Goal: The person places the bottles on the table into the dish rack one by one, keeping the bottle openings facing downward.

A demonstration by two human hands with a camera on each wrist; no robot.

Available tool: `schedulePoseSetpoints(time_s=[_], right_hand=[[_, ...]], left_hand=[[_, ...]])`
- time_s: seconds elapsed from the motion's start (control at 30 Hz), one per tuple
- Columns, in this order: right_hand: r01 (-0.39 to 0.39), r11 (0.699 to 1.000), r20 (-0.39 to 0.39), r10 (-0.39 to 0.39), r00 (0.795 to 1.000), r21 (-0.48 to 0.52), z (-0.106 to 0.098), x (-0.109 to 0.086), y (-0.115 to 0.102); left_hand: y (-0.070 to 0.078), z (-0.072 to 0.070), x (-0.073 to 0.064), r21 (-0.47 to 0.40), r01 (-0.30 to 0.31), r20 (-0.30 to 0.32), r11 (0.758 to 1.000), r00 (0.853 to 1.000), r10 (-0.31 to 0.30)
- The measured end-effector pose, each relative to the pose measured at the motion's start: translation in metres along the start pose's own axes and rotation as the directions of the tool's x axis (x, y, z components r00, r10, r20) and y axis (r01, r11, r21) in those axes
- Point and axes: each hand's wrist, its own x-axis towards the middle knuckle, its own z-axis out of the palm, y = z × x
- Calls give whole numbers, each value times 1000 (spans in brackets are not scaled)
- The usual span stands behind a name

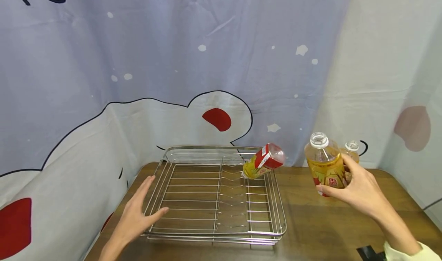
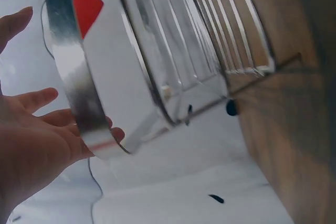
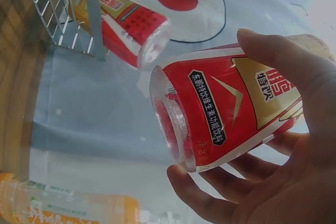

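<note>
Right hand [image 1: 360, 188] grips bottle [image 1: 324, 165] beside wire rack [image 1: 214, 234]
Left hand [image 1: 134, 217], spread wide and empty, hovers by the rack.

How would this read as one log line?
right hand: holds red-and-gold plastic bottle | left hand: fingers spread beside silver metal wire rack | in rack: tilted red-and-yellow plastic bottle, base up

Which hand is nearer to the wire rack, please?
Left. The left hand is at the left side of the wire rack; the right hand is off beyond its right side.
</note>
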Motion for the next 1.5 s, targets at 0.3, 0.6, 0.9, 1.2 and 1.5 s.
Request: schedulePoseSetpoints(time_s=[0.3,0.6,0.9,1.2,1.5], right_hand=[[78,997,-10,-78,997,-9,3,10,-15],[155,988,-24,-155,988,-1,9,17,-30],[236,972,-43,-236,971,-16,16,23,-45],[245,968,14,-245,969,-58,21,26,-56],[236,965,38,-233,972,-115,29,26,-68]], left_hand=[[14,12,8,-58,-77,-2,995,997,77],[28,25,17,-88,-144,10,986,989,145],[44,29,24,-112,-184,8,976,982,186],[58,31,30,-161,-194,13,968,980,199],[70,36,35,-228,-209,20,951,976,219]])
